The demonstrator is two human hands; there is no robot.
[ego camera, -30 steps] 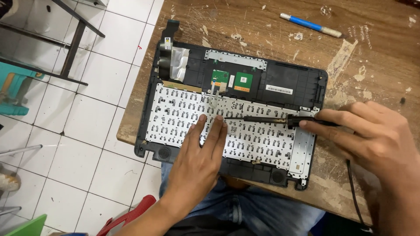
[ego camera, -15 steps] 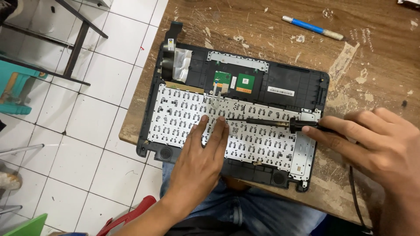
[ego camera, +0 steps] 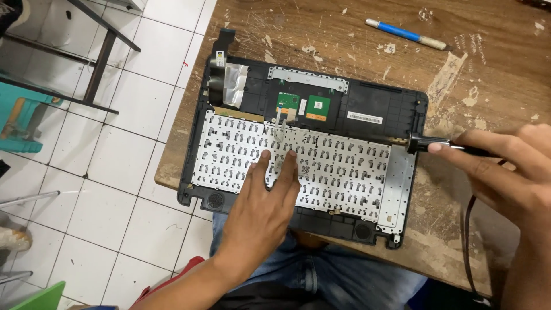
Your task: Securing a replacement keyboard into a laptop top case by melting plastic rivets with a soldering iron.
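A black laptop shell (ego camera: 402,106) lies upside down on a worn wooden table (ego camera: 493,74), with the silver back of its keyboard plate (ego camera: 344,172) exposed. My left hand (ego camera: 267,209) rests flat on that plate, fingers pressing near its middle. My right hand (ego camera: 505,166) grips a black-handled tool (ego camera: 439,145) like a soldering iron, its tip touching the plate's upper right corner. A small green circuit board (ego camera: 317,107) sits above the plate, beside a flat ribbon cable (ego camera: 281,123).
A blue pen-like tool (ego camera: 404,33) lies at the table's far side. A dark cord (ego camera: 468,247) runs off the near right edge. White floor tiles, metal chair legs (ego camera: 97,63) and a teal stool (ego camera: 23,120) are at left. My jeans-clad legs (ego camera: 321,275) are under the table.
My right hand has drawn the tool to the right along the plate's upper edge, its tip going from past the middle to the upper right corner. My left hand stays pressed on the plate.
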